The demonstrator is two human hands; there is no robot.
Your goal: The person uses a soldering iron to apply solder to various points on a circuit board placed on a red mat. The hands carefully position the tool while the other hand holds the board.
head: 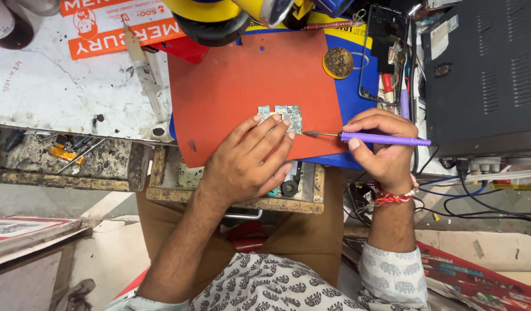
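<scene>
Risk of slippage: the left hand (245,164) presses spread fingertips on the small green-and-silver circuit board (281,117), centred on the red rubber mat (236,86). From 3 o'clock, the right hand (383,147) pinches a purple-handled screwdriver (369,138); a skidding tip could gouge components.

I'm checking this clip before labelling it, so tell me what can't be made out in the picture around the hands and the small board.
Head view:
- Circuit board: near edge hidden under the left hand fingertips; parts too small to tell.
- Purple tool: middle of the handle hidden in the right hand grip; whether its tip touches the board is unclear.
- Yellow and black object: cut off by the top edge.
- Open drawer: contents dark and tangled.
</scene>
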